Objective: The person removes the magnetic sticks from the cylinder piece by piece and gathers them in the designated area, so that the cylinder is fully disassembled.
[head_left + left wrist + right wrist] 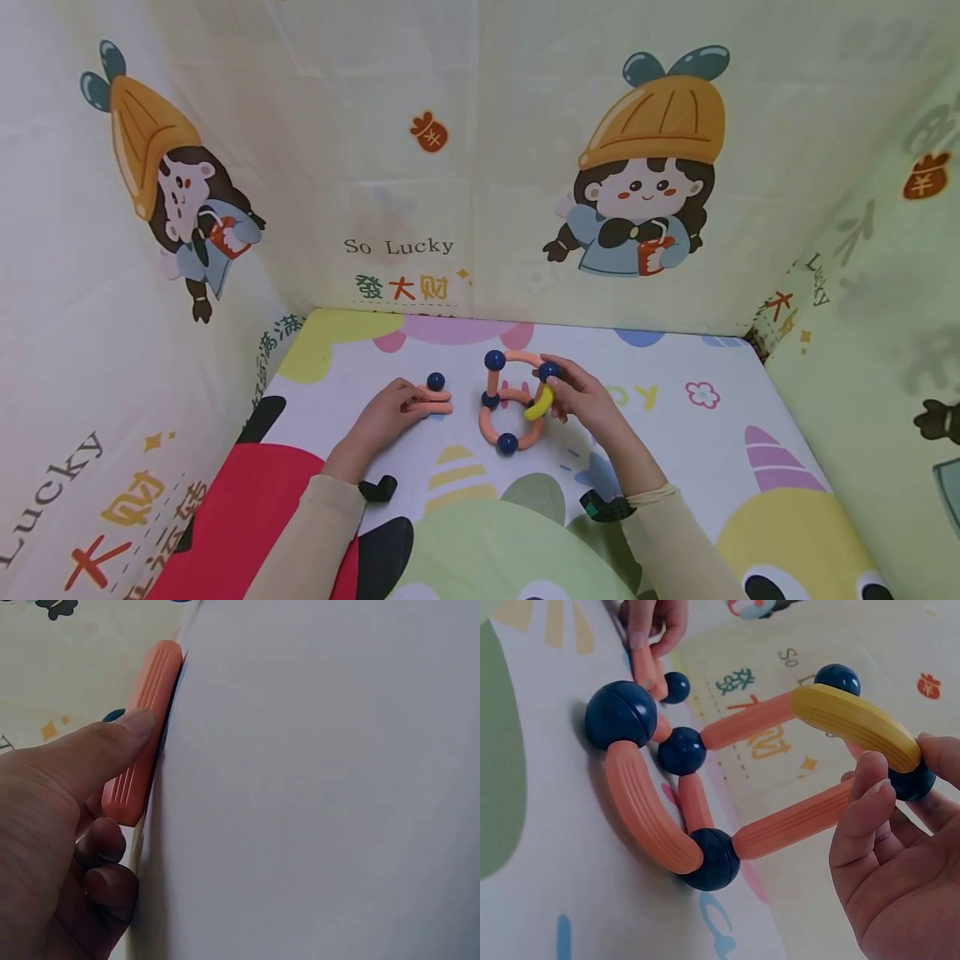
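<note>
Near the middle of the table in the head view is a frame of salmon-pink rods, straight and curved, joined by dark blue balls [507,443]. Its upper part is raised off the table. My right hand [588,404] holds the ball [549,371] at the frame's upper right corner with its fingertips. From that ball juts a curved yellow rod [855,724], beside the fingers. To the left, my left hand [386,417] pinches a straight salmon rod [154,682], thumb on top. Another salmon rod [433,408] and a loose-looking blue ball [436,381] lie close by.
A cartoon-printed cloth [480,542] covers the table. Pale printed fabric walls [495,167] rise behind the table and at both sides. Dark wrist-worn devices [606,506] sit on both wrists.
</note>
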The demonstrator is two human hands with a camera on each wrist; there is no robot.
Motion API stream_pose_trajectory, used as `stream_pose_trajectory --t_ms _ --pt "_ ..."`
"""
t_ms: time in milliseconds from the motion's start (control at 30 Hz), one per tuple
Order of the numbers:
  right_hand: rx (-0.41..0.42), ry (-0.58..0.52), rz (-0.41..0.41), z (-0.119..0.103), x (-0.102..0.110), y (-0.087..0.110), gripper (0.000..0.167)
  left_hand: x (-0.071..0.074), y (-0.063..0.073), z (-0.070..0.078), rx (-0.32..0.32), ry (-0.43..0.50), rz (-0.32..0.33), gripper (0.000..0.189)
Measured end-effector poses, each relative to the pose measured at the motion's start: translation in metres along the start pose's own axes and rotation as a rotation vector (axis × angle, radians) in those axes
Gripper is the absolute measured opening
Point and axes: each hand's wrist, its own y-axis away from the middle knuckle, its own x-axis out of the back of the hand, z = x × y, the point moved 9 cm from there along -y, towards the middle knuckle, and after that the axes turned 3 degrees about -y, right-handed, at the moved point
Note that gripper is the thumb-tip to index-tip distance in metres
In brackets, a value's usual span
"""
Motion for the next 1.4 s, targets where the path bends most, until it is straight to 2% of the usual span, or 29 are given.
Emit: stream_pose_trajectory --t_ms 533,767,933,1100,1167,1300,1400 --pt "0.002 -0.017 0.004 0.0 0.0 0.0 0.043 0.002 0.001 0.005 0.009 0.007 0.012 0.032" --pt "0.01 -0.008 0.005 0.001 0.001 -0.001 0.044 0.005 0.003 0.013 -0.019 -0.012 0.032 0.027" --pt "0.028 -0.02 -0.008 0.0 0.0 -0.003 0.045 0.009 0.005 0.03 -0.09 -0.004 0.053 0.027" --pt "0.06 -0.022 -0.021 -0.002 0.0 -0.003 0.045 0.007 0.003 0.049 -0.123 0.05 0.03 0.025" --pt "0.06 -0.021 -0.02 -0.001 0.0 -0.003 0.045 0.004 0.004 0.061 -0.154 0.036 0.015 0.023" --pt "0.049 -0.024 -0.02 -0.001 0.0 -0.003 0.046 -0.003 0.008 0.09 -0.259 0.004 -0.027 0.02" --pt "0.055 -0.028 -0.023 -0.001 -0.001 -0.003 0.049 -0.012 0.011 0.11 -0.339 0.033 -0.07 0.024"
